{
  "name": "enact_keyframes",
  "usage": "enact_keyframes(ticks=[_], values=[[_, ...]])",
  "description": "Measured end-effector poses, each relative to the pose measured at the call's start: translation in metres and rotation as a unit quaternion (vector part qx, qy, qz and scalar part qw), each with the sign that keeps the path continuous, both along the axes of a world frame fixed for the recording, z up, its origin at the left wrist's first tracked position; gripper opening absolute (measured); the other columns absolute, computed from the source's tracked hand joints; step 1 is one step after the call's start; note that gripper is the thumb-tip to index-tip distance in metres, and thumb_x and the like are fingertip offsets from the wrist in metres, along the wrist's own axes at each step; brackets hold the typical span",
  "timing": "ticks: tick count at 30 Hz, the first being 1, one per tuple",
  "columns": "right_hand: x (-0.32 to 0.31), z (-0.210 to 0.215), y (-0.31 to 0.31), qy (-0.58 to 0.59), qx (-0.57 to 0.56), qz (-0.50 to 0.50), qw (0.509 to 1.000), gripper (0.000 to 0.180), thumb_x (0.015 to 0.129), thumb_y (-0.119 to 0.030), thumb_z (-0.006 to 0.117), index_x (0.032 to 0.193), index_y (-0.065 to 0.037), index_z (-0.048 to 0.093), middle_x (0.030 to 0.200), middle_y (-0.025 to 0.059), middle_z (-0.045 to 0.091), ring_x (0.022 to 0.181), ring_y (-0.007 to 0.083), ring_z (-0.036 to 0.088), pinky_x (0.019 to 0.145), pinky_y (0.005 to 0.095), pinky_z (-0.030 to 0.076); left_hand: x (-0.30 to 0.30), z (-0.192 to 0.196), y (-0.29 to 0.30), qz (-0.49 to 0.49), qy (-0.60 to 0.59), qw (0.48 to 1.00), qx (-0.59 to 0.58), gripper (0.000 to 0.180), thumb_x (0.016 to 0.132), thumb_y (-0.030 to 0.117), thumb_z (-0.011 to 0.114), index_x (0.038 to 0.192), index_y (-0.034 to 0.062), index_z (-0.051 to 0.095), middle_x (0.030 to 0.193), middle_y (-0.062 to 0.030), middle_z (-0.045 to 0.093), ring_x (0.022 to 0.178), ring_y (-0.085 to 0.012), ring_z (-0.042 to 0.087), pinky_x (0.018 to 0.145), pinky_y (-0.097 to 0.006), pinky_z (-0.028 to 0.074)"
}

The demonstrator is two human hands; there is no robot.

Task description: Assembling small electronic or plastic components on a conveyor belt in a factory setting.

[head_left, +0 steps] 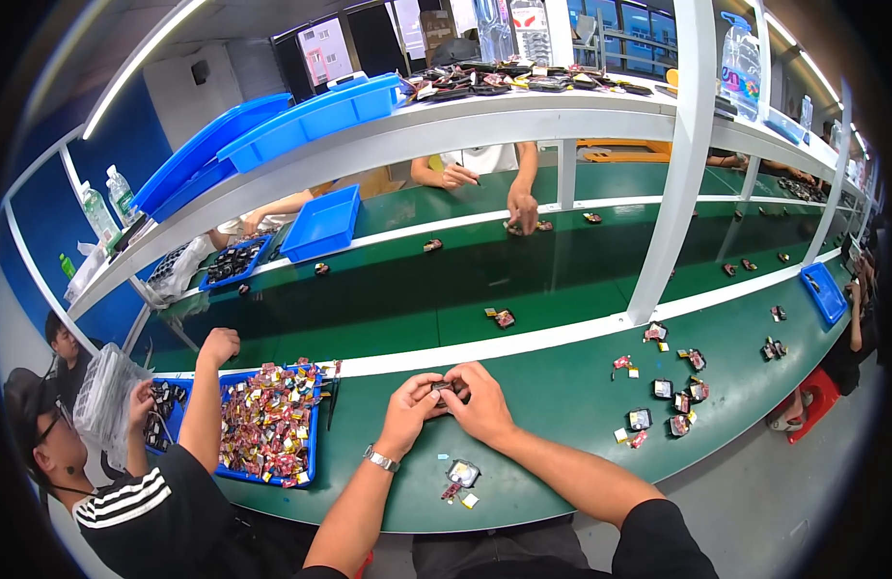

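Both my hands meet over the green bench (533,463), in front of my body. Between their fingertips is a small dark device housing (444,387), mostly covered by the fingers. My left hand (405,415) pinches it from the left, and my right hand (480,405) closes round it from the right. Nearer to me on the bench lies an opened device housing (462,473) with a pale inside. Beside it are a small red circuit board (452,490) and a yellow-and-white piece (470,501). What my fingers do on the housing's underside is hidden.
Left of my arm stands a blue tray (315,452) heaped with red boards. A co-worker (127,502) sits there, one arm over the belt. Several housings (679,426) lie to the right. A white post (679,164) rises beyond; the conveyor (388,309) carries small parts.
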State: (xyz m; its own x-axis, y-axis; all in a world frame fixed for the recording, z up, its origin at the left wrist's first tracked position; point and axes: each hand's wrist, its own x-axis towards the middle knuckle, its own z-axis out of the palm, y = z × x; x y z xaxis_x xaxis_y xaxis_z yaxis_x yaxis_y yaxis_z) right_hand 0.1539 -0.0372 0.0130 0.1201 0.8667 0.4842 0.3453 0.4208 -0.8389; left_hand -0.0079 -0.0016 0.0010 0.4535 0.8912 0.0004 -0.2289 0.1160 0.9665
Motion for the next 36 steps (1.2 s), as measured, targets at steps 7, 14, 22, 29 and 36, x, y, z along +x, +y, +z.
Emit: enact_keyframes(ticks=[7, 14, 22, 29, 36], values=[[0.003, -0.001, 0.0, 0.034, -0.055, 0.03, 0.997, 0.022, 0.084, -0.003, 0.068, 0.105, 0.001, 0.064, 0.099, 0.0113, 0.063, 0.08, 0.0181, 0.066, 0.071, 0.0284, 0.055, 0.008, -0.002, -0.003, 0.052, 0.027, 0.998, 0.016, 0.023, 0.097, 0.005, 0.054, 0.12, 0.0005, 0.054, 0.108, -0.0096, 0.066, 0.094, -0.0158, 0.066, 0.08, -0.029, 0.056], [-0.004, 0.004, -0.007, 0.069, -0.083, 0.011, 0.994, 0.018, 0.086, -0.007, 0.067, 0.103, -0.002, 0.065, 0.098, 0.0097, 0.061, 0.08, 0.0211, 0.066, 0.07, 0.0312, 0.055, 0.007, -0.004, -0.005, 0.064, 0.059, 0.995, 0.053, 0.023, 0.096, 0.003, 0.053, 0.119, 0.0001, 0.055, 0.109, -0.0088, 0.065, 0.092, -0.0133, 0.065, 0.078, -0.027, 0.056], [0.001, 0.0, -0.007, -0.155, 0.122, -0.056, 0.979, 0.015, 0.078, -0.006, 0.072, 0.093, -0.005, 0.07, 0.095, 0.0075, 0.061, 0.081, 0.0243, 0.064, 0.073, 0.0344, 0.054, 0.003, 0.002, -0.005, 0.022, 0.028, 0.999, 0.017, 0.034, 0.093, -0.001, 0.052, 0.127, 0.0008, 0.052, 0.114, -0.0062, 0.064, 0.1, -0.011, 0.062, 0.082, -0.025, 0.054], [0.001, -0.006, 0.002, -0.119, 0.121, -0.044, 0.985, 0.013, 0.078, -0.004, 0.073, 0.09, -0.003, 0.071, 0.094, 0.0079, 0.063, 0.082, 0.023, 0.065, 0.072, 0.0336, 0.054, 0.002, 0.0, -0.004, 0.009, 0.019, 1.0, 0.022, 0.033, 0.094, 0.0, 0.052, 0.128, 0.0016, 0.051, 0.114, -0.0059, 0.064, 0.099, -0.011, 0.063, 0.083, -0.025, 0.054], [0.011, -0.004, 0.006, 0.042, -0.019, 0.052, 0.998, 0.014, 0.076, -0.003, 0.075, 0.089, -0.004, 0.07, 0.093, 0.0077, 0.063, 0.08, 0.0236, 0.065, 0.071, 0.0329, 0.054, 0.002, -0.001, -0.004, 0.014, 0.009, 1.0, 0.017, 0.032, 0.095, 0.0, 0.051, 0.127, 0.0019, 0.051, 0.114, -0.0057, 0.064, 0.099, -0.0109, 0.063, 0.084, -0.026, 0.054]])
